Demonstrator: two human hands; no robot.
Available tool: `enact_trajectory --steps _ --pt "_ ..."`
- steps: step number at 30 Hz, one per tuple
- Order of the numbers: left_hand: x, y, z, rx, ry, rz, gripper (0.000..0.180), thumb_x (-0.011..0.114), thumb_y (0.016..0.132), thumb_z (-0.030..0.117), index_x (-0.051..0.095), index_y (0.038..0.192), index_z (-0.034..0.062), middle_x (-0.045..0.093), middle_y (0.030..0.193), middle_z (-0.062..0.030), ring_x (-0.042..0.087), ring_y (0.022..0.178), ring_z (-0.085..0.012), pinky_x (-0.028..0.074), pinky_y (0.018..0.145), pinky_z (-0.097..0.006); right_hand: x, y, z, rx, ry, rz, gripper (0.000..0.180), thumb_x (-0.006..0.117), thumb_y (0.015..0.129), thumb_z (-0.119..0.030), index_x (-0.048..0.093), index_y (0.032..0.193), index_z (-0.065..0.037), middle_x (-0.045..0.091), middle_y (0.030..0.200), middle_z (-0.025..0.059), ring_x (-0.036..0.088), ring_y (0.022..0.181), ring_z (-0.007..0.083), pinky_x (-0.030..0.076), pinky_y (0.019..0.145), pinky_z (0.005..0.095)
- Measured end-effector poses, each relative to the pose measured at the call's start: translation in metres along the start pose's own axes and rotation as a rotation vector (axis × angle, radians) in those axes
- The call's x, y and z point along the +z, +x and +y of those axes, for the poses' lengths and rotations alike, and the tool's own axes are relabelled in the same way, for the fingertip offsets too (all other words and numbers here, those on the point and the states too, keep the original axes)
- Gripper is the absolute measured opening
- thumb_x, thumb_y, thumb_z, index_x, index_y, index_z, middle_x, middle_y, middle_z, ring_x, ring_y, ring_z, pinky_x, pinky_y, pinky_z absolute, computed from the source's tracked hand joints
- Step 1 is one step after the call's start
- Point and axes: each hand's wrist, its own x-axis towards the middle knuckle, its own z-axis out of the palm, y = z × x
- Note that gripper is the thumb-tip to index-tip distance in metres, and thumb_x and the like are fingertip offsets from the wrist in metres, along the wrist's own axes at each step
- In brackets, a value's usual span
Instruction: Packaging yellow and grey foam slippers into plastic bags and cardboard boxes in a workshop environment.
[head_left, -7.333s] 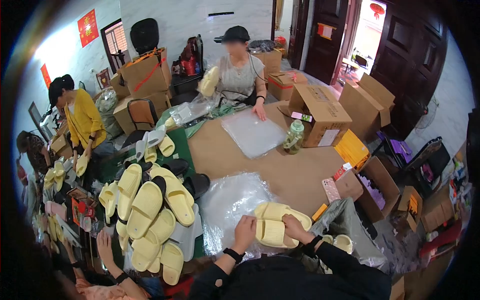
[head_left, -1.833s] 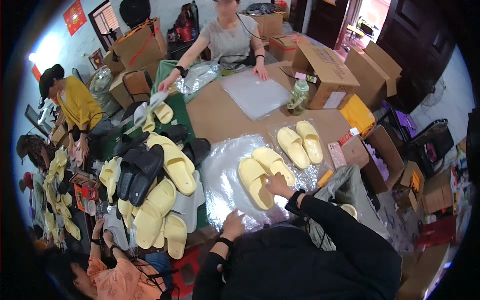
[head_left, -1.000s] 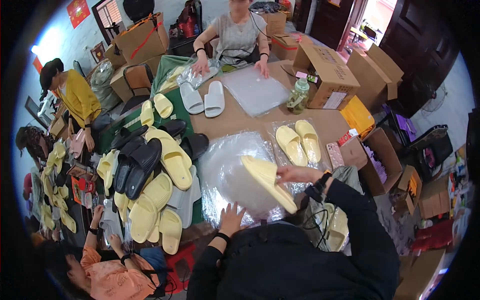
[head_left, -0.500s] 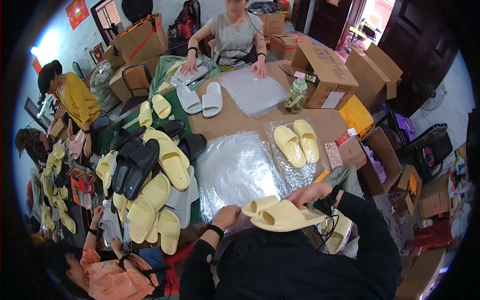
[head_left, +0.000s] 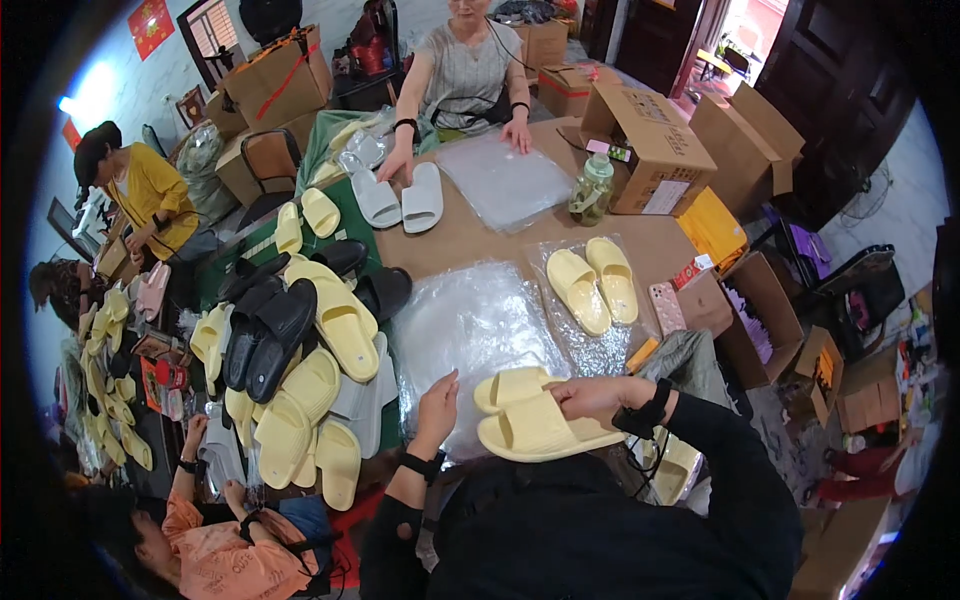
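A pair of pale yellow slippers (head_left: 532, 425) is in my right hand (head_left: 594, 397), whose fingers close on the straps, just above the table's near edge. My left hand (head_left: 438, 408) is raised to their left, fingers stretched and apart from them, holding nothing. Beneath and beyond both hands lies a stack of clear plastic bags (head_left: 475, 325). Another yellow pair (head_left: 592, 287) rests on a clear bag right of the stack. To the left, yellow, black and grey slippers (head_left: 310, 350) are heaped on a green mat (head_left: 350, 215).
Across the table a co-worker touches grey-white slippers (head_left: 402, 198) beside more clear bags (head_left: 508, 180). A lidded bottle (head_left: 593, 188), a cardboard box (head_left: 650, 150) and a pink phone (head_left: 667, 308) stand or lie at the right. Co-workers sit at the left, one in orange (head_left: 225, 545).
My right hand has brought the yellow slippers slightly left. My left hand has come off them, its fingers now raised. The co-worker opposite has moved a hand to the grey-white slippers.
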Motion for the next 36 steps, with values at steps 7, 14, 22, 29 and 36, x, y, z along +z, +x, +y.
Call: enact_trajectory --steps 7,14,22,29,36 --pt "0.006 0.011 0.043 0.168 0.321 -0.073 0.037 0.043 0.09 0.012 0.046 0.125 0.0021 0.052 0.121 -0.0202 0.051 0.109 -0.0336 0.043 0.09 -0.038 -0.006 0.014 0.003 -0.047 -0.956 0.463 0.022 0.055 0.072 -0.017 0.054 0.083 0.001 0.048 0.096 0.0185 0.049 0.092 0.0352 0.043 0.075 0.0446" --pt "0.035 0.015 0.073 0.298 0.465 -0.038 0.044 0.044 0.087 0.016 0.043 0.131 0.009 0.037 0.136 -0.0193 0.038 0.121 -0.0398 0.03 0.099 -0.053 0.014 0.044 0.003 -0.208 -1.227 0.781 0.014 0.056 0.069 -0.014 0.057 0.075 -0.002 0.05 0.099 0.0169 0.049 0.096 0.0324 0.042 0.077 0.0423" --pt "0.027 0.011 0.08 0.213 0.642 0.099 0.044 0.045 0.086 0.017 0.045 0.13 0.0155 0.045 0.131 -0.0174 0.043 0.117 -0.0412 0.029 0.1 -0.049 0.007 0.071 -0.002 -0.183 -1.137 0.823 0.014 0.059 0.063 -0.011 0.059 0.073 -0.001 0.051 0.091 0.0179 0.048 0.096 0.0347 0.036 0.085 0.0449" --pt "0.029 0.001 0.11 0.32 0.563 0.072 0.048 0.048 0.083 0.01 0.045 0.13 0.019 0.039 0.135 -0.018 0.039 0.121 -0.0393 0.028 0.1 -0.053 0.005 0.09 0.004 -0.375 -1.307 0.952 0.02 0.059 0.069 -0.022 0.058 0.08 -0.006 0.051 0.094 0.02 0.047 0.098 0.0372 0.019 0.1 0.0601" --pt "0.025 -0.005 0.125 0.431 0.479 -0.022 0.046 0.054 0.077 0.011 0.052 0.122 0.0172 0.044 0.128 -0.0128 0.041 0.119 -0.0379 0.033 0.098 -0.052 -0.018 0.121 0.003 -0.657 -0.971 0.814 0.034 0.057 0.074 -0.026 0.055 0.101 -0.006 0.048 0.108 0.0219 0.04 0.111 0.0395 0.027 0.096 0.0538"
